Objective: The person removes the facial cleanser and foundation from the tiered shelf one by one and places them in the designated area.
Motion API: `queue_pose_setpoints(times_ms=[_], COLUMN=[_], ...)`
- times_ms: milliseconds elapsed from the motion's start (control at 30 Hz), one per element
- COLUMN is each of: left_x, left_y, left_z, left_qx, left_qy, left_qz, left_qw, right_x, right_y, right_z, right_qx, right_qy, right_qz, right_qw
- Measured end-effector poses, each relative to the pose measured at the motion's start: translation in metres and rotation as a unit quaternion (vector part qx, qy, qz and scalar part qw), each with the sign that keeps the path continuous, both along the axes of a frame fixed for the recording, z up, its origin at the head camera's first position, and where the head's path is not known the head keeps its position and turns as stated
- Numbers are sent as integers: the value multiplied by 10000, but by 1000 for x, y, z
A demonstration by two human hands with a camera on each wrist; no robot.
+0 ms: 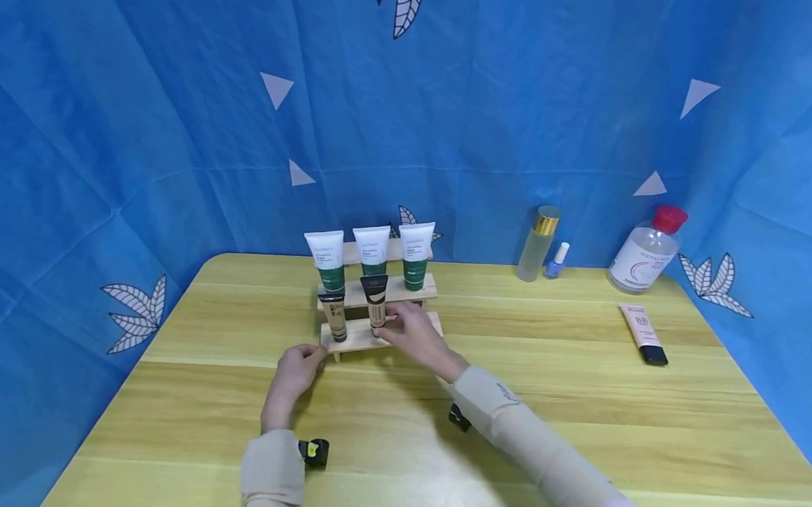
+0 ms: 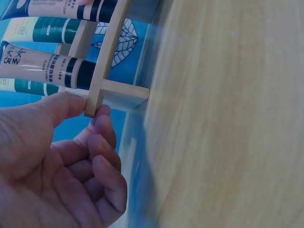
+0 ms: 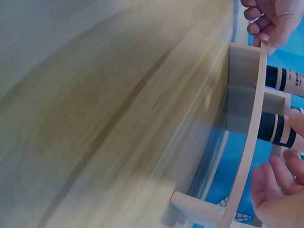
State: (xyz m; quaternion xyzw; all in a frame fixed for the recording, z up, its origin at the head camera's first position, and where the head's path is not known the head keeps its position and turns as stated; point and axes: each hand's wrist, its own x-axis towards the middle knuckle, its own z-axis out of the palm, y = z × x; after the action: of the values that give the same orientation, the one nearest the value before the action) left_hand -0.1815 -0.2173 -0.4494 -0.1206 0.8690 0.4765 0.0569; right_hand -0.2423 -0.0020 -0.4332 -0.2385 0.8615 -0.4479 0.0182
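Note:
A small tiered wooden stand (image 1: 357, 336) stands near the back of the table. On its lowest step, two beige foundation tubes with black caps stand cap-down: the left foundation tube (image 1: 336, 317) and the middle foundation tube (image 1: 376, 296). My right hand (image 1: 419, 340) holds the middle tube near its cap, thumb in front and fingers to its right. At the step's left end, my left hand (image 2: 61, 156) pinches the wood between thumb and index finger, its other fingers curled below. White-and-green tubes (image 1: 416, 253) line the tier behind.
To the right stand a frosted bottle with a gold cap (image 1: 536, 248), a small blue nail polish bottle (image 1: 555, 266) and a clear bottle with a red cap (image 1: 640, 258). A pink BB cream tube (image 1: 641, 330) lies in front of them. A blue curtain (image 1: 509, 113) hangs behind the table.

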Motion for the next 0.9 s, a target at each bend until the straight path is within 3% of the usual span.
queue_pose_setpoints(times_ms=[900], left_x=[-3], left_y=[-1], left_z=[-5], left_qx=[-30], left_qy=[-20], left_qz=[14], left_qw=[10000], right_x=[11], right_y=[3], right_z=[-3], right_qx=[-536], right_qy=[-225], right_qz=[55], right_qw=[9983])
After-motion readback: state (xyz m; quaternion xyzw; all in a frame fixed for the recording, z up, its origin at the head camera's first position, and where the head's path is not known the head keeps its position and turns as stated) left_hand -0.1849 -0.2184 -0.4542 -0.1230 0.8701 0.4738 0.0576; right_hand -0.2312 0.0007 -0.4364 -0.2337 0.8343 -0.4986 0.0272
